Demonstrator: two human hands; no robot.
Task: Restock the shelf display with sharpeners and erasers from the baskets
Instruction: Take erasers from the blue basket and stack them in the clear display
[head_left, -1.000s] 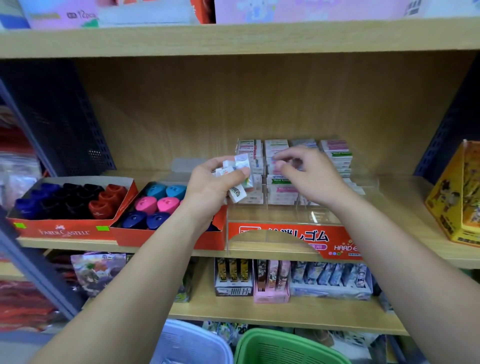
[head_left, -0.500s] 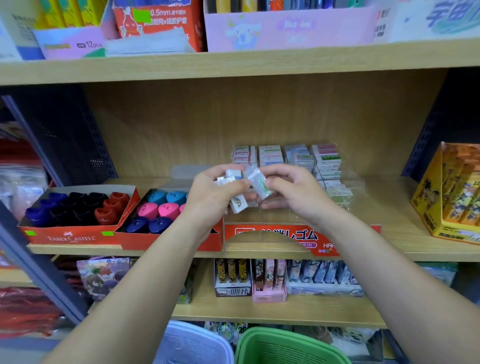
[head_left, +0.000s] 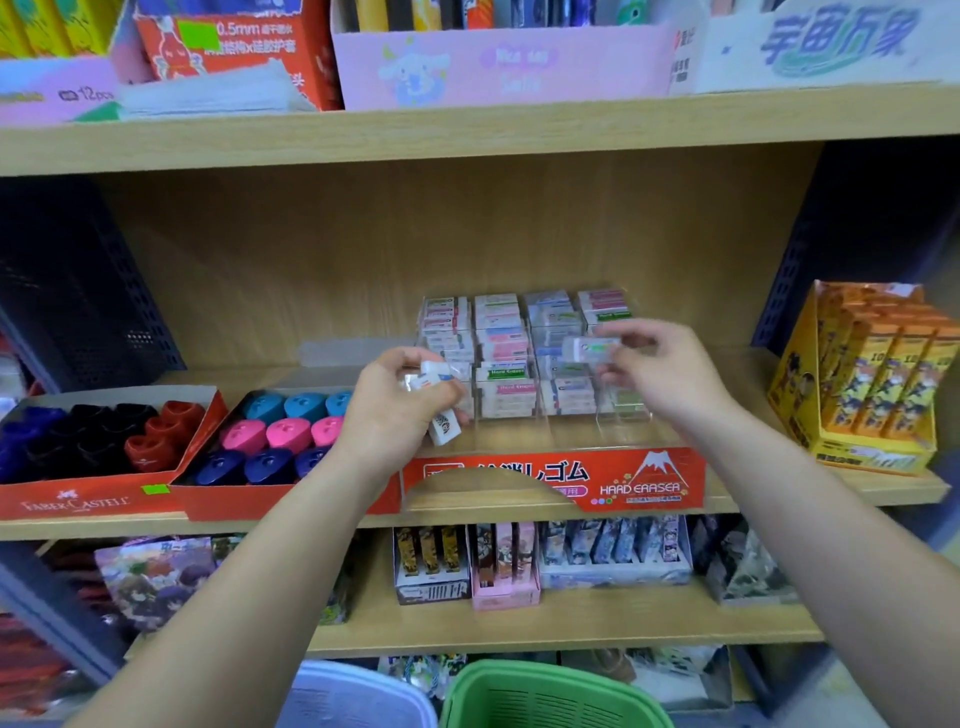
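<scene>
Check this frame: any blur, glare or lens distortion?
Head view: the right hand and its eraser are motion-blurred; the left hand and its erasers look sharper; the shelf boards bow from the wide-angle lens; lighting is even, without harsh glare.

Setting: a stationery shop. Evidence: tiered wooden shelf boards (head_left: 467, 130) lined with open retail display cartons facing outward: a red tray printed FABER-CASTELL (head_left: 72, 503), sharpeners (head_left: 283, 432) in rows sorted by colour, a clear compartmented case with a red HARD ERASER front (head_left: 644, 487) holding columns of wrapped erasers (head_left: 501, 332), a yellow-orange carton of boxed packs (head_left: 878, 374) at right, and a red box marked 0.5 mm (head_left: 234, 47) beside a pink carton (head_left: 498, 67) on the tier above. The lower tier carries illustrated packs (head_left: 613, 545) standing in small boxes; a green plastic basket (head_left: 550, 696) and a pale basket (head_left: 358, 696) sit below the shelving.
</scene>
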